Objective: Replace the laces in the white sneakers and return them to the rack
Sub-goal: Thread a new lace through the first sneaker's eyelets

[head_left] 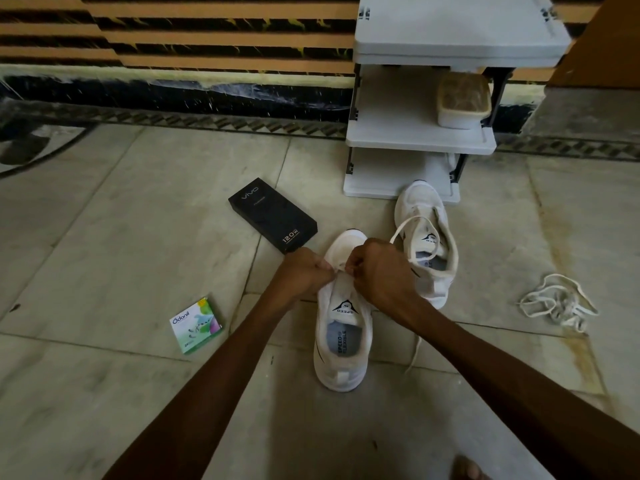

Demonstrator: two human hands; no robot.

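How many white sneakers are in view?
2. The near sneaker is on the floor under the left hand and right hand; the far sneaker lies right of it, toe by the rack.

Far sneaker (420,206) sits right against the rack's (450,32) bottom shelf front. Tub (462,98) fills middle shelf's right side. Left side is free.

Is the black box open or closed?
Closed. The black box lies flat on the floor with its lid on; nothing inside shows.

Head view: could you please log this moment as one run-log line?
phase: lacing near sneaker | left hand: pinches lace | right hand: pinches lace | far sneaker: lace loose, before rack | loose laces: heaped on floor
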